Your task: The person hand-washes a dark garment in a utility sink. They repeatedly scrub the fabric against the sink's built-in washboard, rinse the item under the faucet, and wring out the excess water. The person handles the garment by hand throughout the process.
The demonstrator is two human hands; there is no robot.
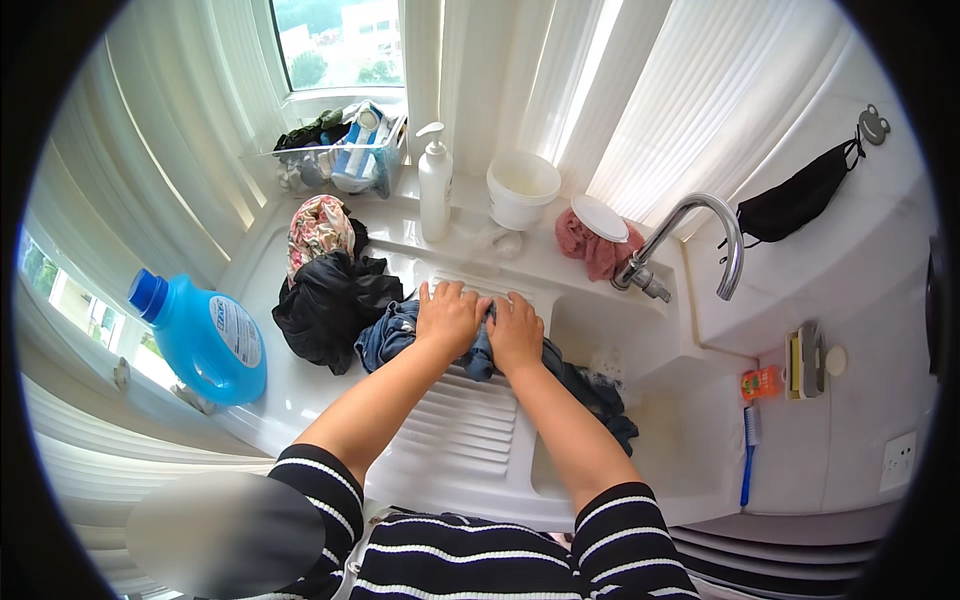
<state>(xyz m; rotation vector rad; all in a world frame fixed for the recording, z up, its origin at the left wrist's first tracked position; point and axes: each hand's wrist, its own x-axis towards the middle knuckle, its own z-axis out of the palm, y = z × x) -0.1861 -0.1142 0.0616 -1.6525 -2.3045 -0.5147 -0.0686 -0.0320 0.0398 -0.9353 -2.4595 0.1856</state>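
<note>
A dark blue denim garment [388, 336] lies bunched across the ribbed washboard [455, 430] of the white sink. My left hand [450, 318] presses on its middle, the fingers curled over the cloth. Just beside it, my right hand [516, 332] grips the same garment, thumbs close together. The garment's right end trails over the edge into the basin [660, 440]. Left of my hands sits a heap of black clothing [335, 310], touching the denim, with a floral cloth [320, 232] behind it.
A blue detergent jug [215, 340] stands at the left. Along the back are a clear bin [375, 170], a white pump bottle [434, 190], a white tub [522, 190] and a pink cloth [590, 245]. The curved faucet [690, 215] overhangs the basin; a blue brush [749, 455] is at right.
</note>
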